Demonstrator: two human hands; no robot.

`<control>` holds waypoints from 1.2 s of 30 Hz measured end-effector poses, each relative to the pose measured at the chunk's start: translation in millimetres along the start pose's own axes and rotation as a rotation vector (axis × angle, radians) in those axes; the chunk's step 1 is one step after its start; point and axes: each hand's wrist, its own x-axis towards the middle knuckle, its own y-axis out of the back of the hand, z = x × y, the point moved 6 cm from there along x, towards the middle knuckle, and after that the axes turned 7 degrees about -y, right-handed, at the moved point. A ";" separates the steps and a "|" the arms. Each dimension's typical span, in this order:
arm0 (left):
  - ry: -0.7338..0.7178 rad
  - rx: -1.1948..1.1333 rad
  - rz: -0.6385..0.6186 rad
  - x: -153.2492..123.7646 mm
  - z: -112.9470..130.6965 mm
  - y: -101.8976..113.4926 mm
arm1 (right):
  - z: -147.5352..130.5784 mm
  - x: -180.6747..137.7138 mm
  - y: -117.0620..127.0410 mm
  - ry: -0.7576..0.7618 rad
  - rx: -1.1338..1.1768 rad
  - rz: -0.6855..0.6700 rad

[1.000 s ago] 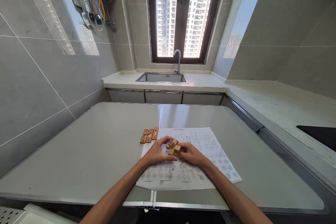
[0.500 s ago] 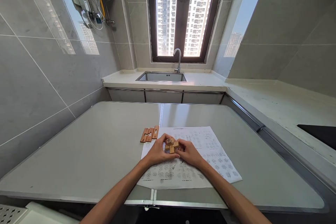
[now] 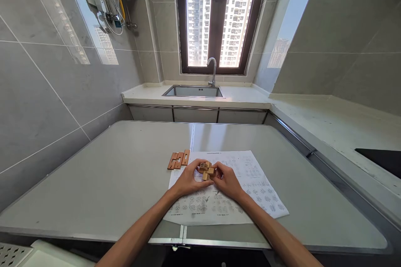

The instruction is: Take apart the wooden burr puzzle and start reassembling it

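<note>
Wooden puzzle (image 3: 206,170): small cluster of pale, light-brown interlocked blocks w/ notched ends, dark round mark on top piece, held just above the printed sheet (image 3: 250,183). Left of sheet's top corner, loose notched pieces (image 3: 178,160) lie flat on the table (image 3: 109,175), darker orange-brown. Left hand (image 3: 189,179) pinches puzzle from the left, fingers curled round it. Right hand (image 3: 227,180) grips opposite side, thumb & fingertips on the blocks.

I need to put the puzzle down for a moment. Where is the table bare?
Bare table spreads left of the sheet and the loose pieces, and right of the sheet toward the counter. Beyond the sheet it is bare too. It is crowded where left hand and right hand grip the puzzle.
</note>
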 end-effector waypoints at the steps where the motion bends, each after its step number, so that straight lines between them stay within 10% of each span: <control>1: -0.014 0.001 0.010 0.3 0.7 0.7 | 1.5 0.6 1.9 -0.001 -0.012 0.023; 14: 0.073 0.127 0.159 3.4 -15.7 12.4 | -2.8 -3.1 6.3 0.122 -0.173 0.088; 36: -0.020 0.167 0.057 0.8 -17.0 5.4 | -8.1 2.5 6.8 0.026 -0.011 0.007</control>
